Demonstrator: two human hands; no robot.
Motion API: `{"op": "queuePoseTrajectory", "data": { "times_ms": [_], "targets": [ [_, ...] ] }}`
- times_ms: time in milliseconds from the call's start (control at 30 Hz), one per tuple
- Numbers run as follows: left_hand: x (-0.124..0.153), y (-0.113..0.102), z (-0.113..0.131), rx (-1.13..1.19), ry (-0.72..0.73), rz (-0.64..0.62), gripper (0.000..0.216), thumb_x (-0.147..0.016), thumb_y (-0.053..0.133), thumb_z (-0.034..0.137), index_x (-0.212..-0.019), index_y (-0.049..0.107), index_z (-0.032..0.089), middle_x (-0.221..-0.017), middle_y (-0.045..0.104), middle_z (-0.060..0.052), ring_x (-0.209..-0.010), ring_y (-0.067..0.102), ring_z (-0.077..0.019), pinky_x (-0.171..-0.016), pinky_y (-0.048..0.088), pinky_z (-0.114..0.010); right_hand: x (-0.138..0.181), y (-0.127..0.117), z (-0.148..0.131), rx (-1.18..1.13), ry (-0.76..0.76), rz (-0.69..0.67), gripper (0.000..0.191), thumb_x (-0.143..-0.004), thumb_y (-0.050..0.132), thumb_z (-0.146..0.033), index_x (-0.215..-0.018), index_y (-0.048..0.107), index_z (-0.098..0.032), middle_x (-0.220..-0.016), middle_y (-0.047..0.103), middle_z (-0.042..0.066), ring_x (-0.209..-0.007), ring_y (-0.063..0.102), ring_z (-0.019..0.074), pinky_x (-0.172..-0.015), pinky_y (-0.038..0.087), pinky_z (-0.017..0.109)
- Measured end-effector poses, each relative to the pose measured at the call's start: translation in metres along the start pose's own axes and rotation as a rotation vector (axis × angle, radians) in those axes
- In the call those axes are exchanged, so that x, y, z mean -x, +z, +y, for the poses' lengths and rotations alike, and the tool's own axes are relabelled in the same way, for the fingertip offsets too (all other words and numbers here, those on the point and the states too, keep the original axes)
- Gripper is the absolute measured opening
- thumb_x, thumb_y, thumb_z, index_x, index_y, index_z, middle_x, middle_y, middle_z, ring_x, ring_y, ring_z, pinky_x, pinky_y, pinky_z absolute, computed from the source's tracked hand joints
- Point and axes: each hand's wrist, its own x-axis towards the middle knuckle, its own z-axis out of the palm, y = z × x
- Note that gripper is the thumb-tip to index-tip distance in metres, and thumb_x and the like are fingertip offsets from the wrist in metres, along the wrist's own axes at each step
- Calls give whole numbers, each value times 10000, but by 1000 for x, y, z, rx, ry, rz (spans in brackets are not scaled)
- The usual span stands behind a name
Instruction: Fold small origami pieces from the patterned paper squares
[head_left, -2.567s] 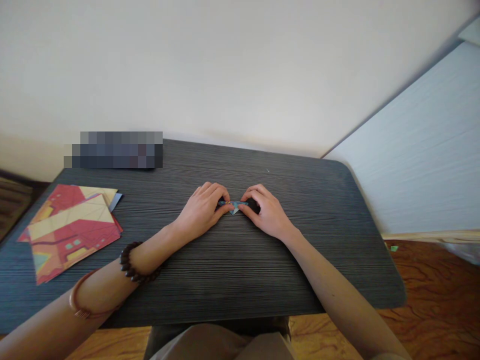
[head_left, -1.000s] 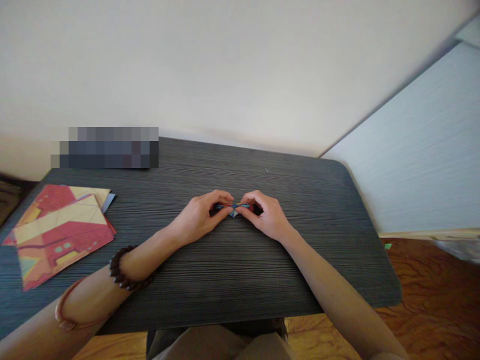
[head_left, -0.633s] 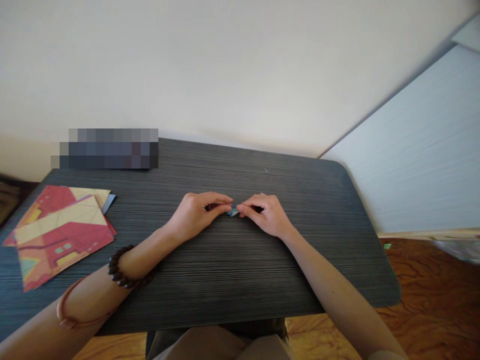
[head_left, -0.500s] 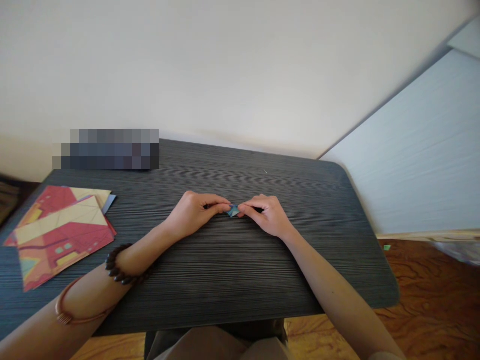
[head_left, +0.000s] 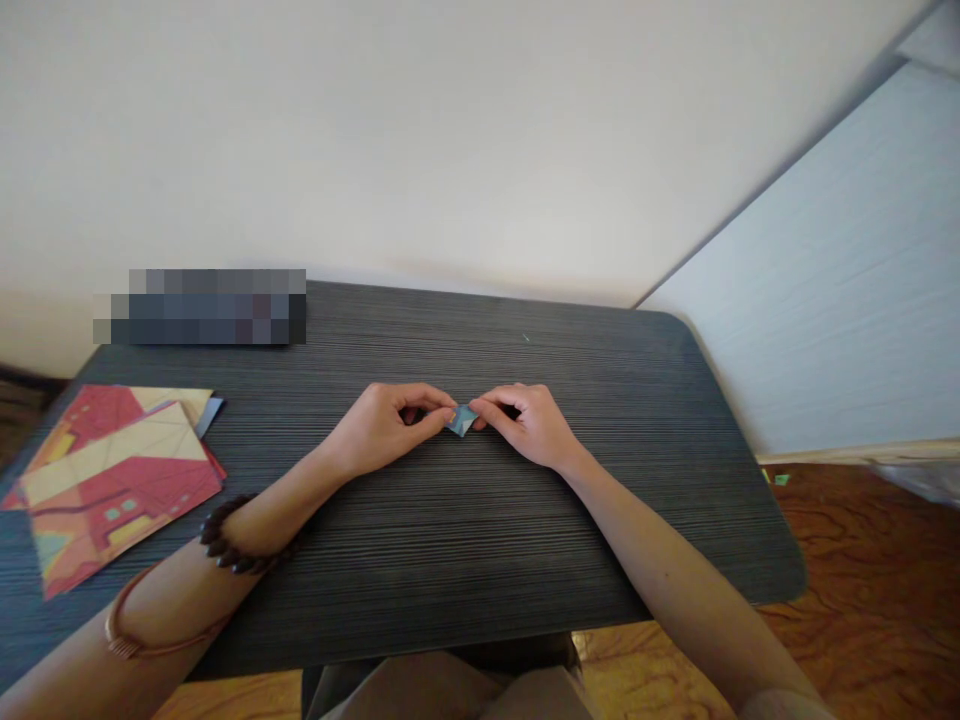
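Note:
A small folded piece of blue patterned paper (head_left: pixel 463 421) is pinched between my two hands, just above or on the dark table (head_left: pixel 450 560). My left hand (head_left: pixel 384 428) grips its left edge between thumb and fingers. On the opposite side, my right hand (head_left: pixel 529 422) pinches the right edge the same way. A pale triangular patch shows on the paper's lower right. The fingertips hide part of the paper, so its full folded shape cannot be made out.
Printed red and cream paper sheets (head_left: pixel 124 490) lie overlapping on the table's left. Behind them is a pixelated dark object (head_left: pixel 210 308). A white wall (head_left: pixel 450 130) borders the back, and a pale panel (head_left: pixel 840 270) stands beyond the right end.
The paper shows slightly more of its surface, as the fingers have shifted a little on it. Both hands stay pinched; the view has tilted slightly.

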Motion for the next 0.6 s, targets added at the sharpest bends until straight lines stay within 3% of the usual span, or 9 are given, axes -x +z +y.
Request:
{"op": "queuePoseTrajectory", "data": {
  "times_ms": [133,467,600],
  "targets": [
    [1,4,1,-1,50,5,232,-829,568,374,-926,709,217,-872,732,11,-731,645,-128,-657,471,-198,0,1,0,45,-33,-30,266,-917,501,-330,-780,680,-189,-712,706,-20,-635,604,99,-714,385,251],
    [2,5,2,35,52,46,238,-823,583,368,-919,731,209,-883,739,7,-776,661,-144,-707,484,-209,-1,0,-1,34,-59,-87,255,-919,492,-338,-847,688,-193,-755,712,-9,-662,605,112,-737,380,264],
    [0,-5,2,161,15,-108,270,-835,564,377,-997,719,226,-941,737,5,-858,671,-168,-754,510,-227,-2,-7,-1,-31,-74,-158,287,-935,465,-330,-844,712,-216,-816,729,-17,-699,632,110,-758,400,251]
  ]
}}
